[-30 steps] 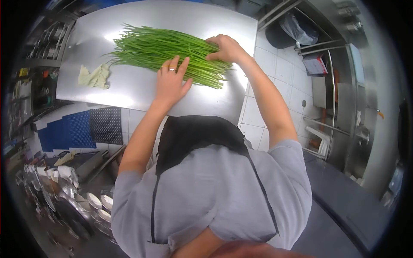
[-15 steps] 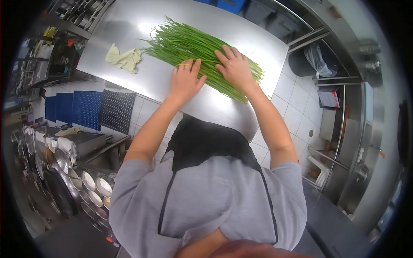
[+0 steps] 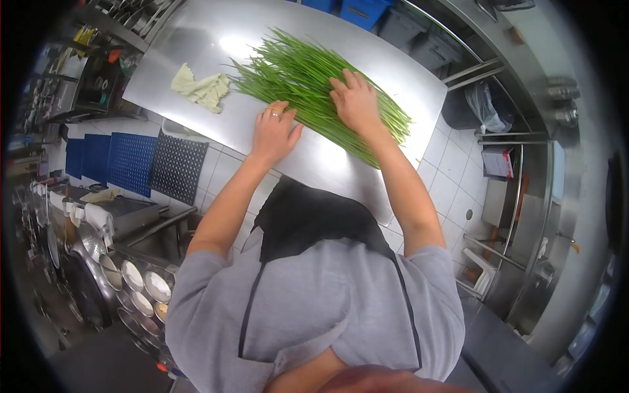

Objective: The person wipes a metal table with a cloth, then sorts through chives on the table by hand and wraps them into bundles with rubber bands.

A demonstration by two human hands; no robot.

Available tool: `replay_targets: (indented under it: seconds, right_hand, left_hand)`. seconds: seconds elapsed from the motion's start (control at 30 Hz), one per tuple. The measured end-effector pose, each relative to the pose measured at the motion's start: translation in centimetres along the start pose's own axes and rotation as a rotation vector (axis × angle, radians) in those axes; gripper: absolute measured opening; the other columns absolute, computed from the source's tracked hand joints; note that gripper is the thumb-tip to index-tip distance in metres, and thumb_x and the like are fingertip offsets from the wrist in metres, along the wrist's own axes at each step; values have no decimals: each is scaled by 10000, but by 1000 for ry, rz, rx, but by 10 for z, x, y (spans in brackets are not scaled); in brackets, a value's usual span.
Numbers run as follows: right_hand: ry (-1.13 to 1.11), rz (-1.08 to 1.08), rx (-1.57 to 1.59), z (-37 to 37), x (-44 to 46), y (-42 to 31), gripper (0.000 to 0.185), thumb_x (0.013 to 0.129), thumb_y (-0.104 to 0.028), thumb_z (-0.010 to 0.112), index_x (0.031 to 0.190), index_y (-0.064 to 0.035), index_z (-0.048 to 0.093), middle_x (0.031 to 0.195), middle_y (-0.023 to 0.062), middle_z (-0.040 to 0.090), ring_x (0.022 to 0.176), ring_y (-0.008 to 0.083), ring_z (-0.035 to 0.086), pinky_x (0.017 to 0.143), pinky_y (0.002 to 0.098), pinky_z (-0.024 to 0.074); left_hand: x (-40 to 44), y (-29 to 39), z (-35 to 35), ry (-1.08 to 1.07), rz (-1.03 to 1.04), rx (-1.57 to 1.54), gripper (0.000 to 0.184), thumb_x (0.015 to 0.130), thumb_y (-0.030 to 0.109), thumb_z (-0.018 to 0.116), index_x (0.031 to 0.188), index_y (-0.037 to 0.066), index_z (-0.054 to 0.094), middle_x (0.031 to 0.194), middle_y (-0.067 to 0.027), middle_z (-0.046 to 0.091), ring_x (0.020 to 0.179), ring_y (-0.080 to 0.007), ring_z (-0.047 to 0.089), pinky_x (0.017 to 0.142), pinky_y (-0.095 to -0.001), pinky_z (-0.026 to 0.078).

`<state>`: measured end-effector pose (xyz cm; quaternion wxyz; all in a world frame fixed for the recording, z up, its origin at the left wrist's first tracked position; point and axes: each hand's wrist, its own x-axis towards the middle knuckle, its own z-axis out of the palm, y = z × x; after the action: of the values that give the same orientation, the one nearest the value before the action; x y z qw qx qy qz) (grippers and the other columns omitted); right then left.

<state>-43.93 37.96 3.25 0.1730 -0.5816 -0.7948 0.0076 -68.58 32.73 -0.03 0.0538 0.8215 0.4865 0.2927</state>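
Note:
A broad bundle of long green chives (image 3: 308,82) lies spread across the steel table (image 3: 190,36), with its paler ends toward the right. My right hand (image 3: 357,101) rests flat on top of the bundle, fingers spread. At the near left edge of the chives is my left hand (image 3: 274,134), its fingers stretched and slightly bent. It wears a ring and a thin yellowish band on its fingers. I cannot make out whether its fingertips touch the stalks. Left of the bundle lies a crumpled pale cloth (image 3: 202,88).
Blue bins (image 3: 357,12) and grey bins stand beyond the table's far edge. A black bin with a clear bag (image 3: 488,108) is at the right, near a steel rack. Blue mats (image 3: 131,160) are at the left, above containers of ingredients (image 3: 157,286).
My left hand has drawn back to the left along the near edge of the chives. My right hand stays on the bundle. The camera view has shifted slightly.

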Motion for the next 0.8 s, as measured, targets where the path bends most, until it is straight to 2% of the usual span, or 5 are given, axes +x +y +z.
replay_targets:
  seconds: [0.13,0.37,0.47,0.63,0.8]
  right_hand:
    - [-123,-108,154,-25,-20,-21,273,931,-190,682,1174,-89,753,1307,159,648,1261,370,561,1053,551,434]
    - [93,-254,137,-16,-66,-42,206,878,-126,669,1046,-48,759,1186,152,680,1136,333,607,974,499,487]
    - [121,-88,228,-31,-64,-30,188,871,-98,658,1020,-33,753,1139,168,692,1096,338,621,957,487,501]
    - [33,366,-79,-32,-39,44,253,912,-90,691,1150,-68,773,1146,157,715,1091,385,637,975,469,532]
    - [-7,303,1,-39,-31,65,237,917,-130,718,1146,-102,775,1129,113,727,1088,340,657,952,446,550]
  left_hand:
    - [-5,-4,-4,-14,14,-37,405,864,241,769,1209,41,697,1340,-178,627,1298,-366,548,1029,-503,449]
    - [-8,1,-6,-68,103,-33,482,847,256,782,1294,102,689,1348,-145,609,1300,-380,519,1034,-522,444]
    - [-8,-3,-4,-32,132,-45,525,845,260,781,1338,117,671,1341,-131,602,1272,-373,521,1026,-521,443]
    - [-7,13,-5,-69,207,-139,552,845,253,783,1370,138,655,1317,-119,604,1224,-361,535,998,-516,443]
    - [0,31,-1,-115,350,-119,472,853,214,778,1310,139,692,1309,-111,614,1222,-348,539,981,-503,445]
